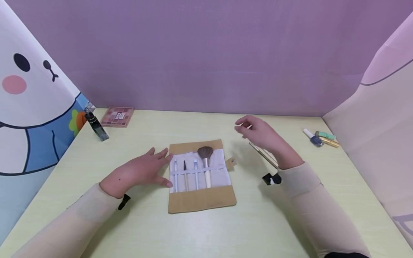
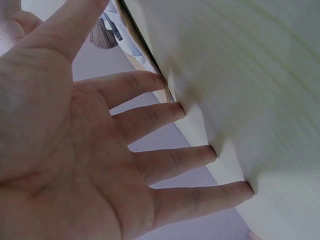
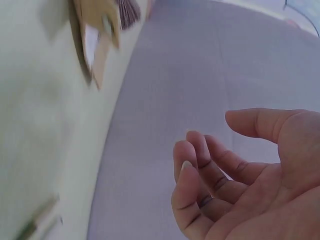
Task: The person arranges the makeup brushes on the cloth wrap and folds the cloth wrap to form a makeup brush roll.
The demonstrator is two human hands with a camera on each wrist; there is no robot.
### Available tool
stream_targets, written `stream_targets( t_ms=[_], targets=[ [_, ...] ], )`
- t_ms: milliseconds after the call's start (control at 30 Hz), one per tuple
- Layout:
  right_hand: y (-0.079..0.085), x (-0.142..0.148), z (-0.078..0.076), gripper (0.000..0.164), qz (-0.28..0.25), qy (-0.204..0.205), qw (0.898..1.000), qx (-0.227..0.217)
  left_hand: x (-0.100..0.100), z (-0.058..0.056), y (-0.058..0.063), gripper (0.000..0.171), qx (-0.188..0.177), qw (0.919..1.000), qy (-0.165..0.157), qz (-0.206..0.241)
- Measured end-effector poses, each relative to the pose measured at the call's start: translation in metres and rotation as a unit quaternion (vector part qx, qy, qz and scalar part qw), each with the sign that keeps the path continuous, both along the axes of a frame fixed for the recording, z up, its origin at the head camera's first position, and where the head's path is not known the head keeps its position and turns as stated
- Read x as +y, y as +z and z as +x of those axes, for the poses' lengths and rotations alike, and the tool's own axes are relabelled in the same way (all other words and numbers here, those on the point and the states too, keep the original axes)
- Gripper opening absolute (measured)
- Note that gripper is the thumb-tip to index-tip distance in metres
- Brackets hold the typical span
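Currently, left hand spread, right hand empty, thumb apart. A sideways left push could skew the brush roll.

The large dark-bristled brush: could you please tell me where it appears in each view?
Head: the large dark-bristled brush lies below centre, rightmost in the tan roll.
Left wrist: its bristles are near the top, left of centre.
Right wrist: its bristles, top edge, left of centre.
Shared landmark: the tan roll.
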State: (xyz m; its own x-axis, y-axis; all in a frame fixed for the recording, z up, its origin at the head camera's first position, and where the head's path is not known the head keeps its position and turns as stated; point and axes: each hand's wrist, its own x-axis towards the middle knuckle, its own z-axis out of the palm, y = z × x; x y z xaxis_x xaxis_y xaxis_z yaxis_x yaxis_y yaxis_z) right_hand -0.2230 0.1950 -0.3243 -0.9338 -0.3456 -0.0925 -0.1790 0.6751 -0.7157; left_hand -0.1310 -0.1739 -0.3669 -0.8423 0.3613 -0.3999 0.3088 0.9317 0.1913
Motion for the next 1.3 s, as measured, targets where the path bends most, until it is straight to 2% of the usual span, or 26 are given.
stream_targets(
  t_ms=[133,267,467,567,733,867,1033,1300],
  targets=[
    [0.006,0.023,-0.002,0.043,-0.002,-0.016,1.000,0.000,0.000,0.000,0.001,0.110,0.000,1.0000,-0.001,-0.003],
    [0.004,0.040,-0.004,0.045,-0.007,-0.024,1.000,-0.007,0.000,0.000,0.002,0.109,-0.002,1.0000,-0.001,-0.004],
    [-0.012,0.057,-0.008,0.044,-0.020,-0.028,0.999,-0.038,-0.001,0.000,0.002,0.109,0.000,1.0000,-0.006,0.003],
    [-0.022,0.063,-0.008,0.046,-0.011,-0.029,0.997,-0.066,-0.001,0.000,0.001,0.110,0.000,0.9999,-0.009,0.006],
    [-0.036,0.070,-0.006,0.043,0.019,-0.018,0.996,-0.082,-0.002,0.000,0.002,0.110,-0.001,0.9999,-0.011,0.007],
    [-0.043,0.072,-0.001,0.038,0.061,-0.005,0.995,-0.082,-0.001,0.000,0.002,0.110,-0.003,0.9999,-0.007,0.007],
    [-0.048,0.069,0.005,0.035,0.117,0.010,0.991,-0.062,-0.002,-0.001,0.001,0.109,0.001,1.0000,-0.008,0.006],
    [-0.055,0.062,0.007,0.037,0.136,0.017,0.990,-0.032,-0.001,0.001,0.002,0.110,-0.004,0.9999,-0.003,0.009]
  ],
)
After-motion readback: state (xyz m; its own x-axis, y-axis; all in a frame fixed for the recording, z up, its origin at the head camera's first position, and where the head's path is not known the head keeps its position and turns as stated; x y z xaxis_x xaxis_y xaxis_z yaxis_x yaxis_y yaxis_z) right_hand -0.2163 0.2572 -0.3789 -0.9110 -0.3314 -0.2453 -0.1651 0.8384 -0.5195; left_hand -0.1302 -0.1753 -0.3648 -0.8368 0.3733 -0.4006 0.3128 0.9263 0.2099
